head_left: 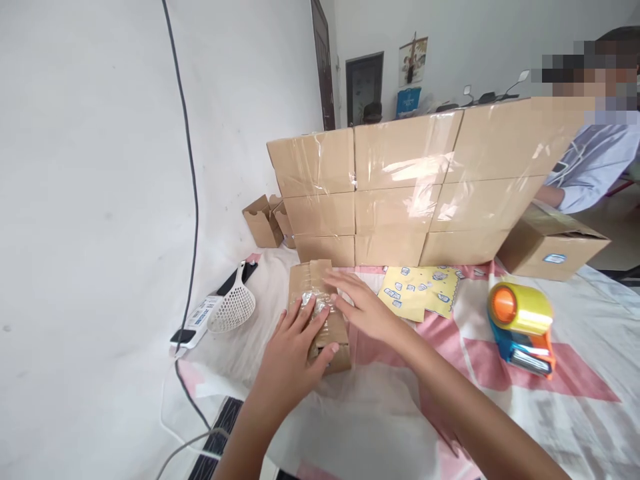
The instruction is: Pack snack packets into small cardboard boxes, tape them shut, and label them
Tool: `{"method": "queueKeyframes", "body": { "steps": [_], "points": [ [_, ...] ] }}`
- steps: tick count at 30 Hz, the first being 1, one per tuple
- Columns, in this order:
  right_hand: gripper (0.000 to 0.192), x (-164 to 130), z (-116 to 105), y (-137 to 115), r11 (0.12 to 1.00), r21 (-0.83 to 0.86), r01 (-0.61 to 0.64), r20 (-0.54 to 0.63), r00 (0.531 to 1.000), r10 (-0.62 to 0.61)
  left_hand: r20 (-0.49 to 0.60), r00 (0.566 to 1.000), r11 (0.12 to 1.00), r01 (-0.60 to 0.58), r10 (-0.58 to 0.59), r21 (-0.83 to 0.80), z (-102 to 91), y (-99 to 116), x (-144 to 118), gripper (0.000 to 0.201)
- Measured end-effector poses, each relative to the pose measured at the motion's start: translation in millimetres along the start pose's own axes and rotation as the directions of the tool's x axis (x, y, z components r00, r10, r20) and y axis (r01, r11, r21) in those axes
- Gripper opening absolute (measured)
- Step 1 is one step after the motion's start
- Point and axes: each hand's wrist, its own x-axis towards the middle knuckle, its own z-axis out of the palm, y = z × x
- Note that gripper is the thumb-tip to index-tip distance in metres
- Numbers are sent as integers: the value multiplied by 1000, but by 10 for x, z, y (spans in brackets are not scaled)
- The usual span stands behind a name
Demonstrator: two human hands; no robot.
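Patterned cloth (575, 413); both hands (287, 357) (363, 308) flat on taped cardboard box (320, 313).

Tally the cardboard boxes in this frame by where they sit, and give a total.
Under both hands, the left hand and the right hand: 1 small box
Taped boxes in the stacked wall: 9
Box beside the wall by the seated person: 1
Small open boxes by the white wall: 2, perhaps more hidden
Total: 13

My left hand (293, 353) and right hand (367, 310) are bare; both forearms show no sleeves, rings or watch.
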Motion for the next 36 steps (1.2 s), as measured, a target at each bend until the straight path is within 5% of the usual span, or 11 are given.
{"method": "queueKeyframes", "body": {
  "steps": [5, 9, 11, 14, 19, 22, 27, 30, 32, 34, 36],
  "points": [
    [42, 606, 113, 258, 981, -190, 26, 176, 984, 8, 64, 998, 1000, -14, 13, 14, -85, -84, 11, 67],
    [42, 712, 168, 229, 934, -356, 24, 176, 983, 42, 42, 999, 998, 26, -29, 61, -14, 150, 79, 73],
    [41, 662, 174, 170, 915, -404, 7, 143, 988, 56, -13, 992, 986, 124, -124, 111, 116, 347, 117, 77],
    [40, 529, 160, 88, 888, -455, -65, 54, 993, 100, -104, 976, 962, 209, -193, 176, 293, 463, 116, 54],
    [37, 285, 45, -56, 792, -595, -137, -47, 990, 136, -86, 992, 973, -76, 97, 216, 113, -51, -95, 58],
    [36, 257, -62, -163, 790, -598, -136, -9, 986, 164, -11, 988, 954, -143, 151, 262, -89, -236, -199, 62],
    [26, 204, -387, -180, 893, -387, -227, -50, 973, 226, -122, 992, 918, 76, -30, 390, -30, 227, -65, 50],
    [23, -216, -830, 41, 933, -268, -241, -269, 948, 168, -198, 970, 874, 217, -142, 434, 112, 451, 104, 49],
    [22, -701, -1234, 273, 911, -285, -299, -512, 851, 119, -227, 963, 870, 234, -146, 434, 171, 432, 166, 45],
    [25, -1252, -1648, 520, 841, -172, -513, -777, 595, 204, -249, 963, 886, 204, -104, 417, 197, 307, 184, 43],
    [25, -1744, -1973, 750, 747, 137, -651, -880, 267, 393, -256, 965, 902, 164, -62, 399, 194, 142, 192, 46]
  ]
}}
